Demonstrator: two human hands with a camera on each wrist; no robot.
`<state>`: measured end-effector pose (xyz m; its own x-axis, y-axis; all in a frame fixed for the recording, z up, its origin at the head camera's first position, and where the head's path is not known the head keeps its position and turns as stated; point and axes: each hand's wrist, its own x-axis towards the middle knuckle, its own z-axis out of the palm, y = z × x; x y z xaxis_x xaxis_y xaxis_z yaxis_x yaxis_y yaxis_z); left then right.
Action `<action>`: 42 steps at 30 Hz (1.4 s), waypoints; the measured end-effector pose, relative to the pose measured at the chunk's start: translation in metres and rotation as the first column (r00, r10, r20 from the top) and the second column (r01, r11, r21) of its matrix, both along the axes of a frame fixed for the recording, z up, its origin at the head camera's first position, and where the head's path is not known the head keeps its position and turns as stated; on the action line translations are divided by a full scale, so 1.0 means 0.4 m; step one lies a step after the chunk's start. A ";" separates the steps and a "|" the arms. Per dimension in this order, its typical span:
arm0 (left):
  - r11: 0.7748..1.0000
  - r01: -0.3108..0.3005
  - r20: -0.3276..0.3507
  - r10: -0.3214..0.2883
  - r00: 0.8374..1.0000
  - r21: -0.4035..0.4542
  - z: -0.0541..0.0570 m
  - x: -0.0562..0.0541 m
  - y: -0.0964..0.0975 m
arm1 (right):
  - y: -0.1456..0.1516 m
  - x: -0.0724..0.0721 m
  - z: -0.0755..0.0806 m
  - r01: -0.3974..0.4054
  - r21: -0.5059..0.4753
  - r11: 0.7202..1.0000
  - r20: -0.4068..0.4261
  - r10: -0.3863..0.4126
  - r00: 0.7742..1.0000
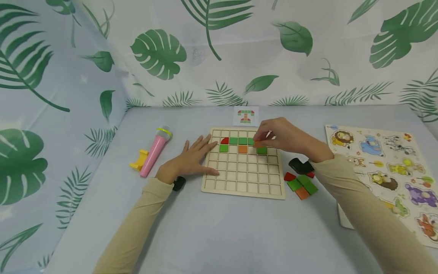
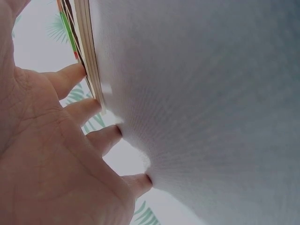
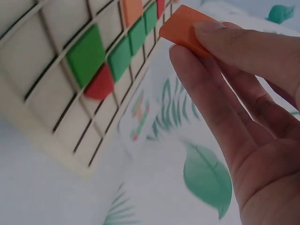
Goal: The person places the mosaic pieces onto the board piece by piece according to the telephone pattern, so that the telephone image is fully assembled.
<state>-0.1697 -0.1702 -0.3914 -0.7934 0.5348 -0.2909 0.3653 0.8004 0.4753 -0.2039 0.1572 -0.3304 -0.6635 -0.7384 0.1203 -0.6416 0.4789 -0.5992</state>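
My left hand (image 1: 191, 158) lies with spread fingers over the left edge of a wooden grid board (image 1: 241, 177). In the left wrist view the fingers reach along the board's side and the cloth. Thumb and fingers of my right hand (image 1: 280, 135) pinch an orange block (image 3: 185, 30) above the board's upper right. A red quarter-round piece (image 1: 224, 141), several green squares (image 1: 242, 141) and an orange square (image 1: 242, 149) sit in the upper cells. In the right wrist view, another red piece (image 3: 100, 83) lies beside a green square (image 3: 86, 55).
A pattern card (image 1: 246, 116) stands behind the board. Loose green (image 1: 307, 184), red and orange pieces lie right of it, near the black wrist camera (image 1: 301, 166). An animal puzzle board (image 1: 371, 131) is at far right; a pink toy microphone (image 1: 153, 152) and yellow piece (image 1: 139, 160) at left.
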 end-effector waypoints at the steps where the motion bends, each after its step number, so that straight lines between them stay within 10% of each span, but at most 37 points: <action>1: 1.000 0.001 -0.001 -0.001 1.000 0.002 -0.001 0.000 0.000 | -0.013 -0.001 -0.002 -0.007 -0.001 1.000 0.009 0.007 1.000; 18: 1.000 -0.001 -0.010 0.001 1.000 -0.006 -0.008 -0.005 -0.003 | -0.098 0.012 -0.086 -0.023 0.016 1.000 0.048 0.023 0.999; 42: 1.000 -0.003 -0.003 0.003 1.000 -0.010 -0.005 -0.003 -0.001 | -0.120 0.027 -0.093 -0.027 0.084 0.996 -0.017 0.029 0.999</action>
<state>-0.1707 -0.1707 -0.3933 -0.7959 0.5291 -0.2942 0.3638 0.8064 0.4663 -0.1931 0.1090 -0.3678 -0.6406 -0.7647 0.0694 -0.6659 0.5082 -0.5461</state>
